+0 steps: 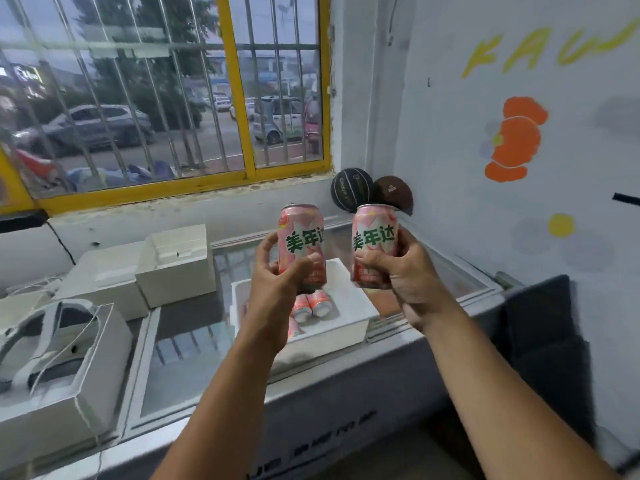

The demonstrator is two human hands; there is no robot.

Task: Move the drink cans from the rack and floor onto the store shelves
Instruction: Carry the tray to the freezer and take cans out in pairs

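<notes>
Gripping one pink can [300, 242] in left hand [277, 275], another can [374, 247] in right hand [398, 271], upright.

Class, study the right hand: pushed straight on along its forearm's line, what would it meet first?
Probably the black basketball in the corner beyond the pink can that the right hand grips; nothing else shows between, though depth is unclear.

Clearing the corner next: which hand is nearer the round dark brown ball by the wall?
Right. The right hand holds its pink drink can just below the round dark brown ball; the left hand is farther left.
</notes>
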